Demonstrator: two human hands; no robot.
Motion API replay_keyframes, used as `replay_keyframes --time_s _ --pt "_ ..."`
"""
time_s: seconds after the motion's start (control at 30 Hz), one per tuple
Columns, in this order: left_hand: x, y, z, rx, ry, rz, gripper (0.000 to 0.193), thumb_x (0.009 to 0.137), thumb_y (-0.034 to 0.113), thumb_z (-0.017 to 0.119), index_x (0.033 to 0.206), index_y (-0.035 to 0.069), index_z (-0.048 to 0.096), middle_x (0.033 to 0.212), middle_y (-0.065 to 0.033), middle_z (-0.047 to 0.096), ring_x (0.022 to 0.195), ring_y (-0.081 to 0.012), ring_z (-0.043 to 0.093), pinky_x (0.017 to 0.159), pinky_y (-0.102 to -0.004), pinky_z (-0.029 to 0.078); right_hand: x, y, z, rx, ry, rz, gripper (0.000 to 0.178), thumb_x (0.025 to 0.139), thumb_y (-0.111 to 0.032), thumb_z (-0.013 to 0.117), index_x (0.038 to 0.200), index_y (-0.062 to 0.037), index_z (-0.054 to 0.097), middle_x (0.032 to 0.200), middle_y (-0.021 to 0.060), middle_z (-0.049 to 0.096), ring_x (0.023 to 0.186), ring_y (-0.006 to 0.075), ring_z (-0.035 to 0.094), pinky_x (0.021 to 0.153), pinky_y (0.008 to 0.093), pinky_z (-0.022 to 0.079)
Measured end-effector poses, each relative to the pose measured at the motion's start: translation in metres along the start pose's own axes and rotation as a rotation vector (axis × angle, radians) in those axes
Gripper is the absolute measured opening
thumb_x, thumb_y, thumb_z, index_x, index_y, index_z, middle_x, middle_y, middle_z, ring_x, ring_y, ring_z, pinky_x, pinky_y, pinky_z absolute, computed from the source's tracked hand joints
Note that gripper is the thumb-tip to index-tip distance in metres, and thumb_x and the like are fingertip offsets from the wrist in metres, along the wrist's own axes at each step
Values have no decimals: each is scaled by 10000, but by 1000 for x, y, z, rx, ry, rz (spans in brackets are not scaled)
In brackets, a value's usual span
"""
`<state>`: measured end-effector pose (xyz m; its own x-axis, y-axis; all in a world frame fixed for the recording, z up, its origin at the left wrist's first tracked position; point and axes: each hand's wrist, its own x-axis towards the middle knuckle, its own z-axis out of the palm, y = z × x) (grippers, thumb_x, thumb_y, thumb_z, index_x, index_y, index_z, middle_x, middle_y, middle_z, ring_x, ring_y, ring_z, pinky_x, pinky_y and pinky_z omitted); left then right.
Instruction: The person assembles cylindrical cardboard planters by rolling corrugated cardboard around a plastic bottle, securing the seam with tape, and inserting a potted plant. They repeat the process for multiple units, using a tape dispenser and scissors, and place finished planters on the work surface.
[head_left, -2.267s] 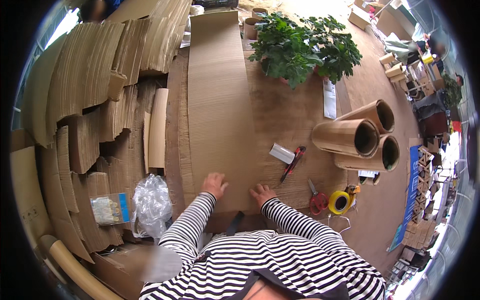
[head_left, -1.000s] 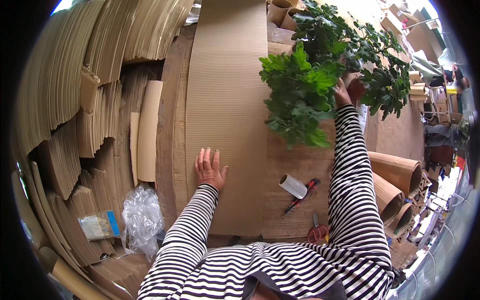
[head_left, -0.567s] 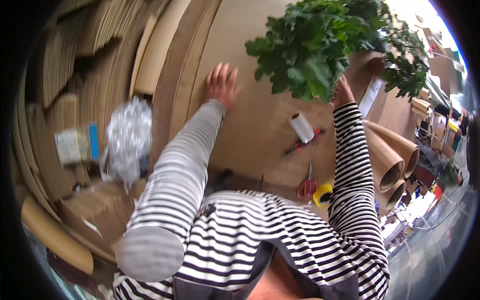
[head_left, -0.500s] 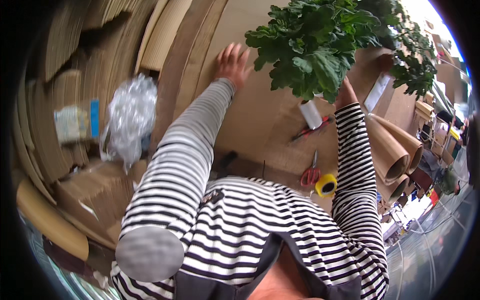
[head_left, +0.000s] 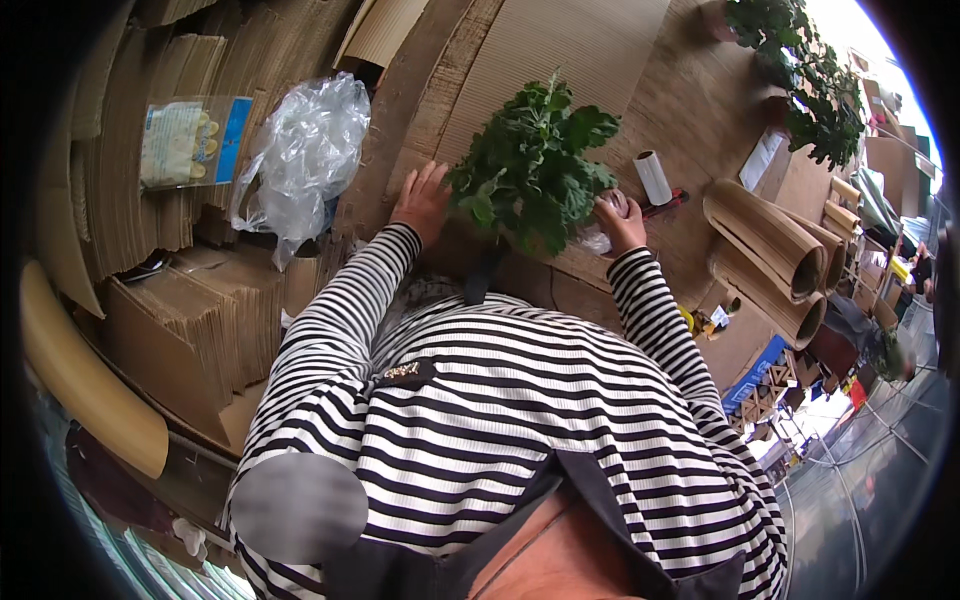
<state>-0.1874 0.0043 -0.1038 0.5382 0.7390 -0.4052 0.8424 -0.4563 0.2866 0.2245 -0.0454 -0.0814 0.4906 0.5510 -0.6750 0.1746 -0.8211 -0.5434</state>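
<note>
A leafy green plant stands close in front of me, between my hands. Its leaves hide whatever is beneath them. My left hand is at the plant's left side, fingers stretched out and slightly apart by the leaf edge. At the right side, my right hand has its fingers curled together around a bit of clear plastic film, partly covered by leaves. Just beyond that hand lie a white roll and a red-handled tool. A ribbed cardboard sheet lies on the wooden table behind the plant.
Stacked cardboard fills the left side, with a crumpled clear plastic bag and a printed packet on it. Rolled brown paper lies at the right. More potted plants stand at the far right.
The plant has come nearer to me and leftward. My hands have drawn back toward my body on either side of it. The scissors and yellow tape are now mostly hidden by my right arm.
</note>
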Motion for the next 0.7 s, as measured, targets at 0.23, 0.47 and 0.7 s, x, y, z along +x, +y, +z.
replay_keyframes --time_s 0.23,0.47,0.7 --pt "-42 28 -11 -374 21 136 423 900 233 658 1297 89 629 1390 -159 553 1319 -335 499 1110 -479 406 -36 -52 15 -502 56 144 1212 620 -757 757 1519 -46 366 1457 361 433 1374 461 442 1142 461 370" --pt "-36 73 33 -819 -228 32 313 935 225 639 1214 88 682 1204 -158 677 1132 -338 633 1005 -405 502 -48 -83 19 -741 -68 -63 1045 694 -687 771 1429 -13 461 1422 308 467 1312 451 495 1107 480 415" --pt "-25 129 80 -1584 -392 -534 296 985 185 617 1246 46 626 1135 -78 702 1060 -210 666 921 -360 531 -31 -85 18 -771 -152 -101 1141 698 -718 753 1492 20 395 1431 279 522 1334 383 513 1116 425 426"
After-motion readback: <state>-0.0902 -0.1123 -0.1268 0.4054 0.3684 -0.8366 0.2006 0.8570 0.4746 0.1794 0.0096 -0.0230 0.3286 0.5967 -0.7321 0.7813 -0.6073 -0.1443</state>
